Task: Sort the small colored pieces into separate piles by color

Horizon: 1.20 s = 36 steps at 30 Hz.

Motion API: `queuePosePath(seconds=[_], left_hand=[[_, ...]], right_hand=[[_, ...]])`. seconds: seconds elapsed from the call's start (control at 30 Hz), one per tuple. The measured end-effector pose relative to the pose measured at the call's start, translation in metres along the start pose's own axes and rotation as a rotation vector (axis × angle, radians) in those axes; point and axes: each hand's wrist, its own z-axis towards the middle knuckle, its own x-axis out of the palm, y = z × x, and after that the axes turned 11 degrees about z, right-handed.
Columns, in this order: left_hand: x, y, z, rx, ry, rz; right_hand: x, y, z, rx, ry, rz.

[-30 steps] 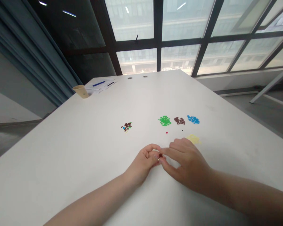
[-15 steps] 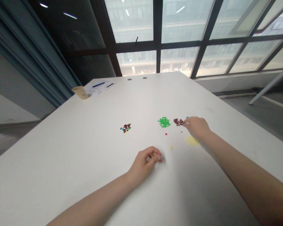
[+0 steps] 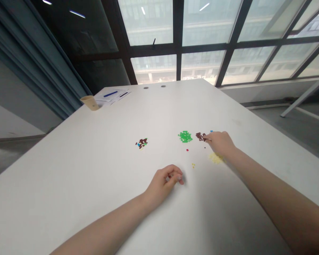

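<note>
Right hand (image 3: 220, 143) slid a bit left since prev frame: fingertips (image 3: 208, 138) bunched at edge of brown bits pile (image 3: 201, 136), can't tell if gripping any. Left hand (image 3: 164, 183) curled, fingers together, can't tell if holding anything, mid-tabletop (image 3: 69, 177). Green pile (image 3: 185, 136) just left of brown, yellow pile (image 3: 216, 158) just below right hand, mixed pile (image 3: 141, 143) further left, paper cup (image 3: 89, 103) near far-left edge.

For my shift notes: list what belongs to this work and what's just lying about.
Belongs to the work:
right hand, at the brown pieces
left hand
green pieces
yellow pieces
mixed pieces

Lying about:
tan cup
papers
</note>
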Motion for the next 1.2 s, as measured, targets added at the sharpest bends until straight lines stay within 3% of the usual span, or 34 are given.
queuePosePath(seconds=[0.1, 0.23, 0.37, 0.53, 0.7, 0.9, 1.2], left_hand=[[-0.006, 0.001, 0.004, 0.003, -0.058, 0.084], [-0.037, 0.02, 0.021, -0.008, -0.312, 0.36], [-0.076, 0.051, 0.038, -0.045, -0.522, 0.858], [-0.088, 0.069, 0.044, -0.133, -0.543, 1.148], [-0.086, 0.071, 0.045, -0.137, -0.51, 1.193], [-0.087, 0.075, 0.047, -0.05, -0.508, 1.108], [-0.08, 0.071, 0.048, 0.23, -0.472, 0.764]], right_hand=[[-0.013, 0.003, -0.004, -0.003, -0.065, 0.028], [-0.035, 0.025, -0.022, -0.098, -0.168, 0.187], [-0.047, 0.061, -0.055, -0.307, -0.09, 0.338], [-0.048, 0.088, -0.084, -0.464, 0.027, 0.368], [-0.046, 0.093, -0.084, -0.482, 0.069, 0.339], [-0.044, 0.098, -0.086, -0.495, 0.082, 0.313], [-0.041, 0.099, -0.09, -0.519, 0.097, 0.32]])
